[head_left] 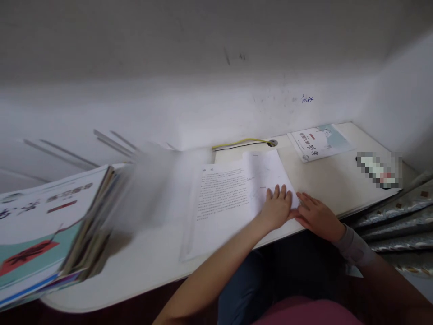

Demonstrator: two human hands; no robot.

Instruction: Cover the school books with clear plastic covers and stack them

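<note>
Paper [221, 198]: left fingers [277, 193] slightly parted atop, right fingers [307, 201] at edge.

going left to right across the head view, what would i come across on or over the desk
Stack of books with a teal-and-white cover on top → page of printed text → left hand → right hand → pixelated object.

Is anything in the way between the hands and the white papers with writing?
Nothing that I can see. The left hand lies right on the papers. The right hand is at their right edge, though whether it touches them is hard to tell.
</note>
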